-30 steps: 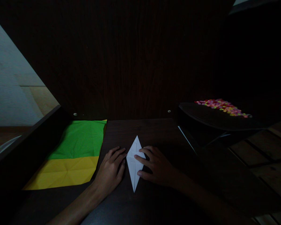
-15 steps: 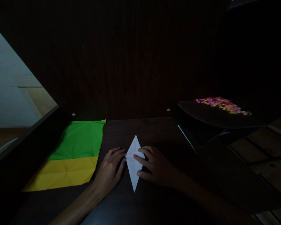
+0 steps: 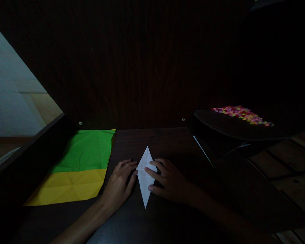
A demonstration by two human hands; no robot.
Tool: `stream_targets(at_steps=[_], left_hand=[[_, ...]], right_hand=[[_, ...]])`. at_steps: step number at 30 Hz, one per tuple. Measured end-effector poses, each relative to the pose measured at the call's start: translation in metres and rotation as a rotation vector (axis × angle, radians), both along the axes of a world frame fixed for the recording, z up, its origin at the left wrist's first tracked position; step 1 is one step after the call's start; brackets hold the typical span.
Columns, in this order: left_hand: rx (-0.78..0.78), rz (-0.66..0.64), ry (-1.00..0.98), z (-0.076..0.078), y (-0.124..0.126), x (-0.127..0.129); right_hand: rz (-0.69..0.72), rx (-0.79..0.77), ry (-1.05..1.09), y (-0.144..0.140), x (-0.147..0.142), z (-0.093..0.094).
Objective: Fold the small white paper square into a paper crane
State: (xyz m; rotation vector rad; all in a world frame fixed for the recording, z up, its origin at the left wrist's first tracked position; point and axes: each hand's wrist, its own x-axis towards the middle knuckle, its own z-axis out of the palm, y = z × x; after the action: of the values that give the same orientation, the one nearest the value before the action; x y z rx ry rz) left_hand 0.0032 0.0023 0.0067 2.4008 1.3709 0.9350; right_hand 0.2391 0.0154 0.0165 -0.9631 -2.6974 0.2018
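Left hand [image 3: 120, 181] and right hand [image 3: 169, 179] touch creased white paper [image 3: 144, 181]

The folded paper [image 3: 143, 183] is plain white, the larger paper [image 3: 88, 149] green and yellow, the desk [image 3: 132, 140] dark brown, the small pieces [image 3: 241, 113] mottled pink, red and yellow.

Dark wood-grain table [image 3: 152, 137]; white folded paper [image 3: 143, 181], narrow diamond shape, lies flat mid-table; to its left, creased yellow paper [image 3: 73, 186] with creased green paper [image 3: 86, 150] overlapping it.
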Motion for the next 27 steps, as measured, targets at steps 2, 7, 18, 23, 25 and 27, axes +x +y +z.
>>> stream_targets(at_steps=[2,7,18,23,25,27], left_hand=[[0.0,0.004,-0.003,-0.0001,-0.0004,0.0],[0.003,-0.005,-0.012,-0.0004,-0.0002,0.0002],[-0.004,-0.025,-0.039,0.002,-0.0007,0.0003],[0.001,-0.021,-0.045,0.0006,-0.0003,0.0003],[-0.002,-0.028,-0.053,0.0008,-0.0001,0.0003],[-0.006,-0.032,-0.063,0.0015,-0.0001,0.0005]], right_hand=[[0.001,0.0,-0.009,-0.0001,0.0001,0.0005],[-0.004,0.009,0.001,-0.0005,-0.0004,-0.0002],[0.006,0.009,0.019,0.0,-0.0015,0.0004],[0.014,0.004,0.014,-0.0005,-0.0022,0.0006],[0.021,0.006,0.015,-0.0006,-0.0026,0.0002],[0.028,0.005,0.015,-0.0008,-0.003,0.0003]])
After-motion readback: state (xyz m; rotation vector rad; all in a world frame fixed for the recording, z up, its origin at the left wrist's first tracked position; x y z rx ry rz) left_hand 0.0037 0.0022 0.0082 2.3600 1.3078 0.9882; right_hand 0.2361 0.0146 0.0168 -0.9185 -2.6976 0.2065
